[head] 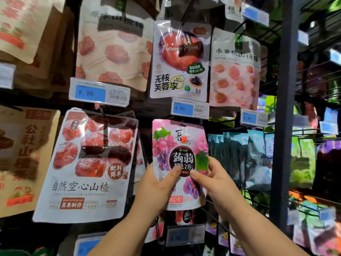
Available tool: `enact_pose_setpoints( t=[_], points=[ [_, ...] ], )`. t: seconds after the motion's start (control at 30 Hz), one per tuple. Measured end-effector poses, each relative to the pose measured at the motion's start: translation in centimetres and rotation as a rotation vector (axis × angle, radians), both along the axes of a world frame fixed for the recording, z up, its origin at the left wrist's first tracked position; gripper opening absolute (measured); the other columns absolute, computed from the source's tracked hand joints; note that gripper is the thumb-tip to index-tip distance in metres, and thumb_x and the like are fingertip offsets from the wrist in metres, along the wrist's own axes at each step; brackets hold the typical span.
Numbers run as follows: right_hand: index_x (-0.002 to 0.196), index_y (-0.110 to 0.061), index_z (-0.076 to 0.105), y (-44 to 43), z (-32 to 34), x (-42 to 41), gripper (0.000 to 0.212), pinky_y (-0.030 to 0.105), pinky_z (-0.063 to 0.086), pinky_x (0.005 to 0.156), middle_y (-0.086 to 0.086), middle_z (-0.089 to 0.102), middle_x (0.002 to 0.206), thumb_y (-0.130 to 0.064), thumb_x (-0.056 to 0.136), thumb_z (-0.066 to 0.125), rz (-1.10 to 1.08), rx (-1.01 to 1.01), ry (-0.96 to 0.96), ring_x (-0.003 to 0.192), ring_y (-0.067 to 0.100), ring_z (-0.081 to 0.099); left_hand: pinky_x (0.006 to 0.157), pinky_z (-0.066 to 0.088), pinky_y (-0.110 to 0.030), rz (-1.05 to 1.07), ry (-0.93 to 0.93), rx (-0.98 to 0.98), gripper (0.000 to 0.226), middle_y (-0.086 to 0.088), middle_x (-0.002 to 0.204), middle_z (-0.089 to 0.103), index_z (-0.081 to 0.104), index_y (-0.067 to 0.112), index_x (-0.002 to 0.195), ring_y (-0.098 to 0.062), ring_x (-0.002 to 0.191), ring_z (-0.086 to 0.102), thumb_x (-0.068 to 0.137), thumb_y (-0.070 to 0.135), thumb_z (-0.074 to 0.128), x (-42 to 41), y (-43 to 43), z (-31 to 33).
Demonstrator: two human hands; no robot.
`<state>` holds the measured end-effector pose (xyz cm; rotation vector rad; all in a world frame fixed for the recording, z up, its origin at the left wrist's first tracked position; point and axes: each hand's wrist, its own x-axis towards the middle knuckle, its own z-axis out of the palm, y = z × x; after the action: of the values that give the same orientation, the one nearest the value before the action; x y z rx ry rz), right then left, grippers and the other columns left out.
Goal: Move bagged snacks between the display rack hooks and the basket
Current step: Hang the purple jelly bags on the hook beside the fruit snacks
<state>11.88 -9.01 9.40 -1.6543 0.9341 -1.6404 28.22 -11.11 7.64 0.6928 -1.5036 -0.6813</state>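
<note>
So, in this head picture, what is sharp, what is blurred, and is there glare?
Head view, centre: the grape jelly bag, pinched by the left hand and right hand, is sharp. Head view, left: white glare streaks cross the hawthorn bag. Head view, edges: the brown bags and blue price tags smear; the bottom is dark.

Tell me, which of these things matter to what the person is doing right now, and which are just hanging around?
Part of the job:
grape jelly bag, pinched by both hands
left hand
right hand

Just there:
plum bag
big hawthorn bag
peach hawthorn bag
4.90 price tag
9.90 price tag
black rack post
</note>
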Motion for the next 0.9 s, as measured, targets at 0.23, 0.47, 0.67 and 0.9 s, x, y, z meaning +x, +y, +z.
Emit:
enact_pose_setpoints(
  t=[0.23,0.47,0.67,0.9],
  points=[
    [0.119,-0.012,0.057,-0.5,0.9,-0.7,0.03,0.029,0.056,0.067,0.005,0.076,0.097,0.0,0.091,0.062,0.016,-0.013,-0.084,0.087,0.02,0.074,0.069,0.05,-0.016,0.024,0.005,0.018,0.025,0.013,0.096,0.072,0.061,0.032,0.107,-0.002,0.087,0.068,0.086,0.045,0.066,-1.3,-0.5,1.1],
    [0.115,-0.017,0.059,-1.2,1.2,-0.6,0.026,0.046,0.058,0.081,0.01,0.074,0.104,-0.005,0.092,0.064,0.003,-0.008,-0.066,0.094,0.028,0.073,0.081,0.057,-0.042,-0.008,0.064,0.024,0.032,0.008,0.099,0.074,0.062,0.034,0.11,-0.012,0.088,0.071,0.085,0.053,0.066,-1.4,-1.1,1.1],
    [0.113,-0.018,0.059,-2.7,1.1,-0.2,0.025,0.052,0.057,0.087,0.01,0.075,0.102,-0.007,0.092,0.066,-0.033,0.015,-0.09,0.093,0.03,0.073,0.081,0.055,-0.04,0.092,0.09,0.018,0.047,0.002,0.106,0.068,0.052,0.021,0.121,-0.018,0.092,0.067,0.085,0.048,0.067,-1.3,-1.8,1.6],
    [0.112,-0.015,0.06,-5.4,0.7,0.6,0.029,0.056,0.055,0.088,0.013,0.074,0.101,-0.02,0.088,0.073,-0.161,0.077,-0.035,0.093,0.029,0.072,0.071,0.04,-0.028,0.197,0.008,-0.001,0.077,0.008,0.118,0.047,0.018,0.026,0.148,-0.011,0.091,0.054,0.09,0.036,0.067,-1.3,-3.0,2.0]
  ],
)
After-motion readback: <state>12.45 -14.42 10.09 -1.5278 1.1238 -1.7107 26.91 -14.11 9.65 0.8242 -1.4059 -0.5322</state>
